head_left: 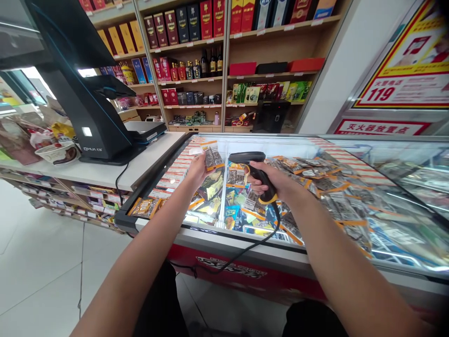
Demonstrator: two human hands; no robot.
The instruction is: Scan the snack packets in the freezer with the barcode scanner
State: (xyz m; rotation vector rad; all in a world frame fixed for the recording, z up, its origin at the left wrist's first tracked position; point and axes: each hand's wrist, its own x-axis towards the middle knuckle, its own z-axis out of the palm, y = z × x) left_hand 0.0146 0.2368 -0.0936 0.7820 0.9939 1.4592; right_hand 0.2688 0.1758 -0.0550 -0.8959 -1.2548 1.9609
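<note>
My left hand [197,169] is closed on a snack packet [213,155], dark and clear with orange edges, held up above the glass-topped chest freezer [245,243]. A small white piece [196,151] shows by my left fingertips; what it is I cannot tell. My right hand [268,178] grips a black barcode scanner [247,157] by its handle, its head turned left toward the packet. From the handle a black cable [261,241] curls down over the freezer's front edge. Many similar orange-edged packets [345,206] lie spread on the right, and a few packets [145,206] sit at the left corner.
On the left, a white counter [150,161] carries a black checkout terminal [94,107] and a white bowl [58,152]. Behind the freezer stand shelves of boxed goods [182,25] and a black device [271,117]. A wall with red-and-yellow signs [407,70] is at the right.
</note>
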